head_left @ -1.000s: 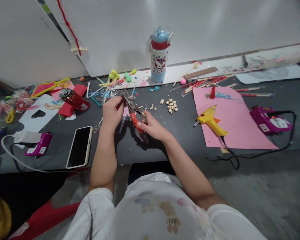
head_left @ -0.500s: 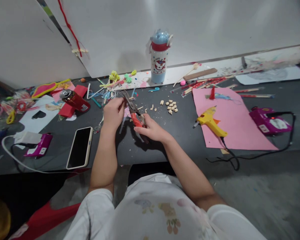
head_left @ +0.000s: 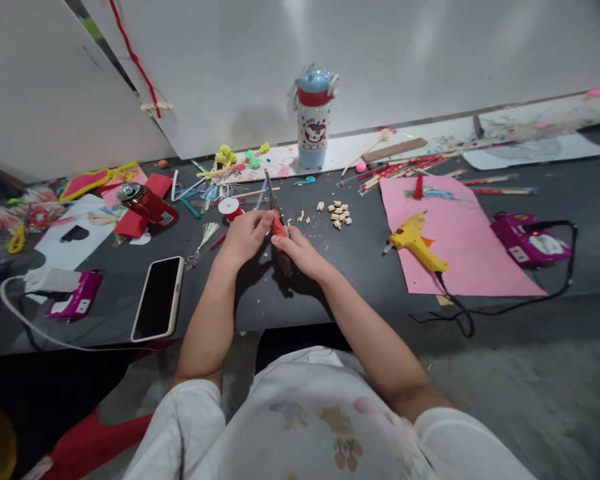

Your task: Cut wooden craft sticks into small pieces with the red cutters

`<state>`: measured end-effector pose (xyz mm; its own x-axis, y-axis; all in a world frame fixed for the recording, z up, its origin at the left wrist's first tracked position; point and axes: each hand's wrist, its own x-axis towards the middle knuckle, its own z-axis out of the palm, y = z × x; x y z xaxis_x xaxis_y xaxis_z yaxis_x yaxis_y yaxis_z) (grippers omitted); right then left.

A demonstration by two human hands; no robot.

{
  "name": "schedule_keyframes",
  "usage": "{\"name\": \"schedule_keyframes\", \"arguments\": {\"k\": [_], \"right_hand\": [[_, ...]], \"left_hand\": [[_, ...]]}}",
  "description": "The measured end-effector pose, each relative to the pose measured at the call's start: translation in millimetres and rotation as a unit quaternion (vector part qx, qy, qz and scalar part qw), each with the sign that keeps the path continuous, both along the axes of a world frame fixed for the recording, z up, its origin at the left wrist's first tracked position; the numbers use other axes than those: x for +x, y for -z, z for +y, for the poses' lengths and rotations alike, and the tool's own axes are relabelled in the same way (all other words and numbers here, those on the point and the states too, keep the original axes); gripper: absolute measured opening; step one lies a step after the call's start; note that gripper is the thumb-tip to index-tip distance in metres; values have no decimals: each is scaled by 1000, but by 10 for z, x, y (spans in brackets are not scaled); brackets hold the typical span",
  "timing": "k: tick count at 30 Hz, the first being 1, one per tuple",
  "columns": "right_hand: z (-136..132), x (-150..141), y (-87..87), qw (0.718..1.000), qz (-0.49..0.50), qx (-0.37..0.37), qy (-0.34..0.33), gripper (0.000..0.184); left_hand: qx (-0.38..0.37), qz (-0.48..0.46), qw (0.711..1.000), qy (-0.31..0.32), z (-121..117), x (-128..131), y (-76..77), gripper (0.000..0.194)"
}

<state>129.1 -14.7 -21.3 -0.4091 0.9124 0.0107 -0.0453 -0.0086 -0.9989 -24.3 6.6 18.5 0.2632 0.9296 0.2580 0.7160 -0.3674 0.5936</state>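
Note:
My right hand (head_left: 303,252) is wrapped around the red grip of a pair of pliers (head_left: 279,225), whose dark jaws point away from me. Against the same grip, the fingers of my left hand (head_left: 247,237) are bent closed from the left side, their tips partly hidden. A thin wooden stick (head_left: 255,193) lies behind the pliers by the jaws. Just beyond my left hand is a red thread spool with a white end (head_left: 229,206). Short cut wooden pieces (head_left: 340,213) form a small pile to the right of the pliers, with a few smaller bits closer in.
A yellow glue gun (head_left: 417,243) rests on pink paper (head_left: 473,267) at right, its cord trailing to a purple power strip (head_left: 530,240). A phone (head_left: 157,300), a tilted drink can (head_left: 147,205) and a tassel (head_left: 207,235) are left. A bottle (head_left: 313,123) stands behind.
My left hand has moved from beside the jaws down to the grip of the pliers. The pliers have turned more upright, and the spool and tassel have come into view.

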Motion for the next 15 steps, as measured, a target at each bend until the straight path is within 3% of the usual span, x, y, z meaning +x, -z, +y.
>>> {"name": "schedule_keyframes", "arguments": {"k": [4,10,15], "right_hand": [[-7,10,-25,1000,-22,15,0,28],[-3,3,57,999,-29,24,-9,37],[8,1,115,1000,-18,21,7,53]], "left_hand": [[-69,-85,992,59,35,17,55,60],[-137,-180,972,67,109,83,173,55],[-152,-253,955,26,147,175,250,48]]}}
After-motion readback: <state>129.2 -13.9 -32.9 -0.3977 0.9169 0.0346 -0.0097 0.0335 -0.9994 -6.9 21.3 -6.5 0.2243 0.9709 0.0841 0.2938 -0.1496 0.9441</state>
